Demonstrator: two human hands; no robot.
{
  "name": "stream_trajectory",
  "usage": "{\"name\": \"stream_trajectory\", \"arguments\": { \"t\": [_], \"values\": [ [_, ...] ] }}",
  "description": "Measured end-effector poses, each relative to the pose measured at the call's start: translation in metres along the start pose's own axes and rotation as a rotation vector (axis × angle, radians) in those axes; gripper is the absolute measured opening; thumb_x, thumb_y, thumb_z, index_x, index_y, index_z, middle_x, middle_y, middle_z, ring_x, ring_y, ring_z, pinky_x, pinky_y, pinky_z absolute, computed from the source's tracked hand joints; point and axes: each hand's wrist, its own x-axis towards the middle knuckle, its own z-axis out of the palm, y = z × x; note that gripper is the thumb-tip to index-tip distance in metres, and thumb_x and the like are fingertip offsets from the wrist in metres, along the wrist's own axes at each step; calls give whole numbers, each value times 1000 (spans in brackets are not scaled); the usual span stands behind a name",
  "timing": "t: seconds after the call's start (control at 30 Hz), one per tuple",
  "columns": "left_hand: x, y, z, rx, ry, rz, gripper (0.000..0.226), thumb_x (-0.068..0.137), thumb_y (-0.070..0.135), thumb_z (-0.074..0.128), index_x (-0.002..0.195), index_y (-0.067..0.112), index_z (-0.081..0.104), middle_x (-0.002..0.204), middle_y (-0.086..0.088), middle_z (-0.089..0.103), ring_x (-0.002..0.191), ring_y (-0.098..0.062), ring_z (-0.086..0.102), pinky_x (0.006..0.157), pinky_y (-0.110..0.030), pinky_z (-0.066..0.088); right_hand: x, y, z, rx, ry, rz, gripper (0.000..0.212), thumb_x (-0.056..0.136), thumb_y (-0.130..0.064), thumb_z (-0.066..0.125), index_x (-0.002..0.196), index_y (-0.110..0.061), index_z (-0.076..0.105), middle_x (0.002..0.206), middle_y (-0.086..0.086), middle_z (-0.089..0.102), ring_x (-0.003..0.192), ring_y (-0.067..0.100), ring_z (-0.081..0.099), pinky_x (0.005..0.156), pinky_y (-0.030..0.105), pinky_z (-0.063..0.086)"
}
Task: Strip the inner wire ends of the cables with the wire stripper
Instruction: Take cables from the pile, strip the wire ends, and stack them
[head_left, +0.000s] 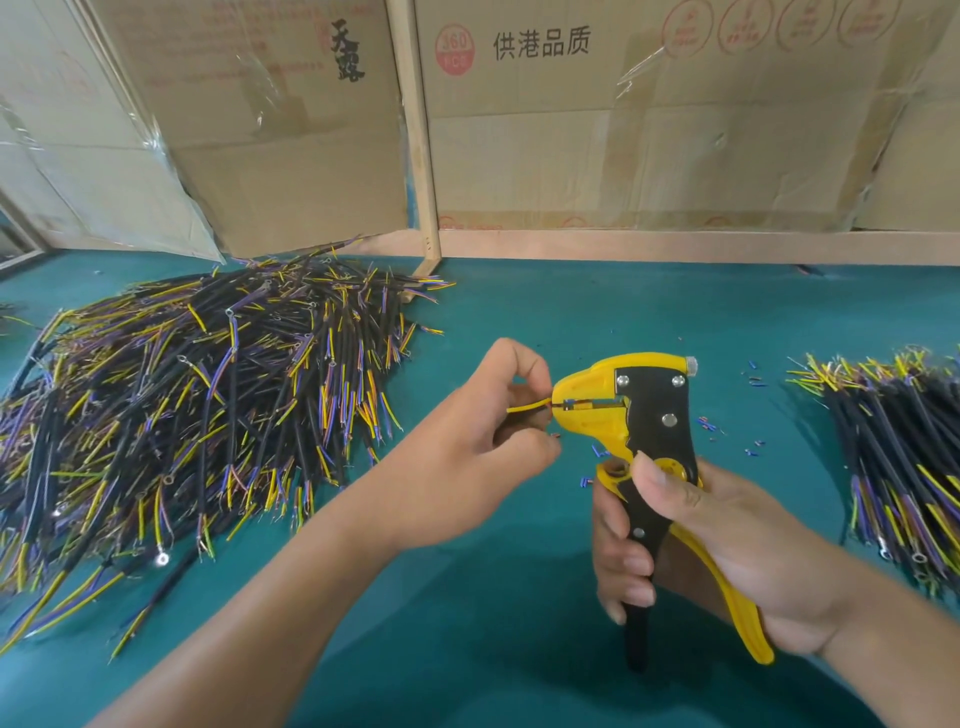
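Observation:
My right hand (691, 545) grips the handles of a yellow and black wire stripper (644, 415), held upright over the green table with its jaws pointing left. My left hand (483, 431) pinches a cable whose yellow inner wire (527, 406) reaches into the stripper's jaws. Most of that cable is hidden inside my fist. A big heap of black cables (197, 395) with yellow, blue and purple inner wires lies to the left. A smaller pile of cables (898, 452) lies at the right edge.
Small blue and red insulation scraps (709, 423) are scattered on the green table (519, 649) around the stripper. Cardboard boxes (623, 130) and a wooden post (421, 156) stand along the table's far edge.

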Motion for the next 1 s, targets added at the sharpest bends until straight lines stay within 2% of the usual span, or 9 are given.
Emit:
{"name": "stream_trajectory", "arguments": {
  "t": [0.17, 0.4, 0.53, 0.67, 0.8, 0.87, 1.0],
  "values": [
    [-1, -1, -1, 1, -7, -7, 20, 85, 14, 50, 100, 11, 38, 74, -2, 38, 67, -26, 28, 57, -32, 30, 1, 1, 0, 57, -17, 11, 50, 82, -55, 75, 82, -8, 59, 69, 11, 44, 60, 26, 47, 69, 46, 49],
    [-1, -2, -2, 18, 1, -22, 18, 84, 17, 50, 97, 12, 39, 74, 2, 41, 65, -15, 31, 56, -27, 31, 1, 0, 5, 98, -4, 30, 51, 80, -54, 78, 78, -8, 57, 65, 10, 39, 56, 24, 42, 63, 43, 48],
    [0, -3, -2, 41, 7, -7, 18, 85, 18, 50, 98, 12, 39, 74, -11, 38, 64, -18, 30, 57, -33, 31, 2, -1, 9, 85, 42, 26, 52, 77, -54, 81, 73, -9, 55, 63, 9, 35, 52, 23, 39, 57, 39, 45],
    [0, -5, -5, 13, -10, 7, 29, 82, 30, 58, 99, 15, 39, 74, -11, 34, 66, -28, 28, 58, -38, 29, 2, -1, 13, 78, 74, 35, 55, 74, -55, 83, 71, -10, 51, 61, 9, 32, 50, 22, 36, 54, 37, 43],
    [-2, -7, -9, -55, -70, 33, 41, 82, 38, 63, 103, 13, 39, 73, -7, 28, 65, -20, 24, 56, -23, 28, 2, -2, 18, 29, 200, 31, 59, 69, -58, 83, 66, -12, 47, 55, 4, 29, 41, 17, 28, 46, 28, 36],
    [-1, -10, -9, -70, -72, 25, 43, 85, 44, 61, 104, 11, 40, 72, -9, 29, 64, -18, 25, 55, -23, 27, 0, -3, 19, -12, 275, 35, 58, 68, -60, 80, 63, -14, 44, 52, 2, 27, 38, 15, 24, 43, 23, 32],
    [5, -13, -8, -88, 30, 14, 26, 90, 53, 49, 86, 28, 47, 66, -1, 30, 56, -13, 23, 49, -23, 23, -1, -6, 17, -17, 276, 39, 60, 66, -62, 80, 64, -14, 45, 53, 2, 28, 38, 15, 24, 43, 23, 31]
  ]
}}
